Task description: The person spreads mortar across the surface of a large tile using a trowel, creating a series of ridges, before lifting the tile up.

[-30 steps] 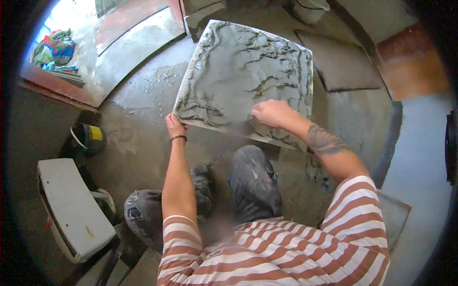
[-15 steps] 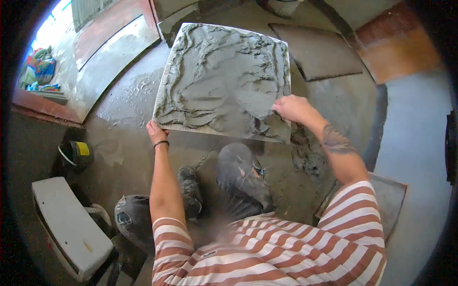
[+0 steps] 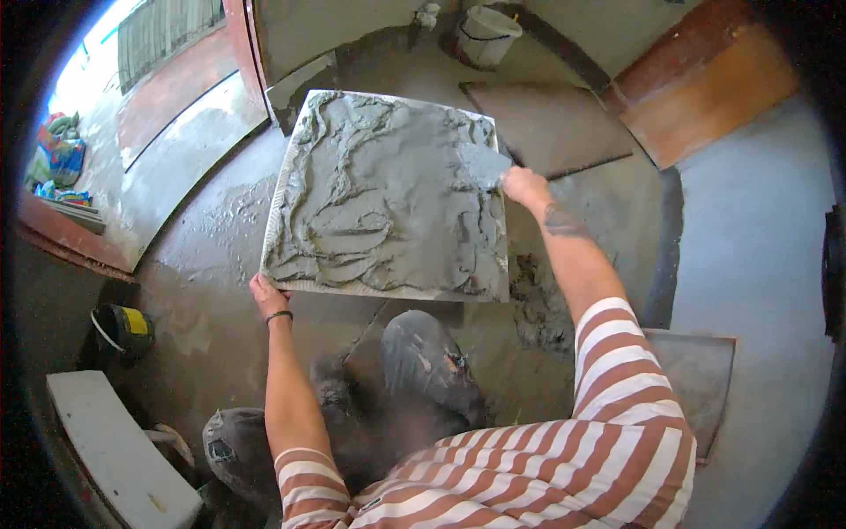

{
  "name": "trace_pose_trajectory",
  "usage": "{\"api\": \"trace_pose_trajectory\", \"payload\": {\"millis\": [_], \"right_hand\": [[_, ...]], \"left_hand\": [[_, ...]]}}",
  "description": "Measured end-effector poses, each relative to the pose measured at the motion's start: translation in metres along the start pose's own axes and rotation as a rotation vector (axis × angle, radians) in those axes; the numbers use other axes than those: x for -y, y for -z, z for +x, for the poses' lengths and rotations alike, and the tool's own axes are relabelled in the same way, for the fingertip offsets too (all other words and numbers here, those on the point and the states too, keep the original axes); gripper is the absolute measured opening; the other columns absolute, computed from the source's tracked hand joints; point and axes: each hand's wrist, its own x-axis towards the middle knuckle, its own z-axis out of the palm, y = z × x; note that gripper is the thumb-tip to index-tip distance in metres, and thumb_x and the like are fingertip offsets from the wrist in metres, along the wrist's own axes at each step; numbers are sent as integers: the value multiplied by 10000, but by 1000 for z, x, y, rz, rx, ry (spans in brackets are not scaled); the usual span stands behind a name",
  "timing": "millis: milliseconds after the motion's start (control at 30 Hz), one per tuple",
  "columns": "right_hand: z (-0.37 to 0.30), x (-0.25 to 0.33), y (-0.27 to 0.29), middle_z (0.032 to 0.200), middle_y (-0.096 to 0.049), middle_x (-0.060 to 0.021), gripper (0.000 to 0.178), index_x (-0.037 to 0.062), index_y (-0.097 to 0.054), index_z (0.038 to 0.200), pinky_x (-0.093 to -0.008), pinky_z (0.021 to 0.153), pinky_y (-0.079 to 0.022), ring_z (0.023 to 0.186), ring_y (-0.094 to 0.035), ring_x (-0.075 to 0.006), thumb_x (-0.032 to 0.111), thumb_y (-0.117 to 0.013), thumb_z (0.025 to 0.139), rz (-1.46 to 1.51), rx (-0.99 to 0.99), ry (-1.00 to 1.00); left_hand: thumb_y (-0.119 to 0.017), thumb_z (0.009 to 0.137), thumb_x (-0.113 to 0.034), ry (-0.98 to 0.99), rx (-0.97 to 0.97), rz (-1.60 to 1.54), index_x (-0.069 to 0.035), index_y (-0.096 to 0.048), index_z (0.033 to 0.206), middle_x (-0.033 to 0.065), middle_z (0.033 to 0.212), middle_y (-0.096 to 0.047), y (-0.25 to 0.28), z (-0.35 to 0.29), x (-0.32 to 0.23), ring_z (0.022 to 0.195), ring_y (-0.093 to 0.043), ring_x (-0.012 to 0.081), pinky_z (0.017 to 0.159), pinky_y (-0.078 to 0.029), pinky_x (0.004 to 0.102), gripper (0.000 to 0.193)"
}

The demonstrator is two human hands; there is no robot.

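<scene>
A large square tile (image 3: 278,207) is held above the floor, its ribbed back facing up. Thick wet grey mortar (image 3: 379,189) covers most of that back, smoother in the middle and ridged toward the left and near edges. My left hand (image 3: 267,297) grips the tile's near left corner, thumb on top and the other fingers partly hidden. My right hand (image 3: 525,185) is closed on a trowel (image 3: 486,166), whose handle is mostly hidden by the fingers. The trowel's flat blade lies against the mortar by the tile's far right edge.
Beyond the tile are a white bucket (image 3: 487,37) and a flat dark slab (image 3: 555,128). An orange-brown board (image 3: 712,99) lies far right. Mortar clumps (image 3: 539,304) sit on the floor right of the tile. At left are a black bucket (image 3: 123,330) and a pale plastic seat (image 3: 122,450).
My right hand has moved the trowel away from me along the tile's right side, from the near part to the far part. My left hand keeps its corner grip; the whole view has shifted.
</scene>
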Motion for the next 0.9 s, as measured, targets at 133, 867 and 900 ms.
{"api": "trace_pose_trajectory", "payload": {"millis": [133, 867, 900], "right_hand": [[9, 16, 46, 585, -537, -54, 284, 49, -566, 778, -308, 359, -386, 389, -441, -125, 295, -488, 897, 572, 541, -288], [73, 189, -11, 605, -529, -53, 284, 33, -489, 840, -302, 366, -409, 437, -484, -120, 302, -452, 923, 874, 685, -168], [82, 141, -13, 616, -556, -73, 312, 6, -532, 894, -326, 365, -416, 434, -497, -134, 310, -464, 907, 642, 622, 98]], "left_hand": [[-374, 982, -330, -37, -91, 38, -91, -459, 1119, 87, 870, -571, 24, 0, 3, 506, -534, 154, 386, -428, 259, 288], [-384, 984, -302, 32, -27, 77, -58, -476, 1176, 101, 963, -591, 3, -9, 13, 584, -577, 162, 449, -474, 253, 324], [-409, 974, -307, 137, 22, -11, -63, -472, 1200, 105, 995, -585, -32, -13, 12, 619, -587, 173, 457, -483, 273, 339]]}}
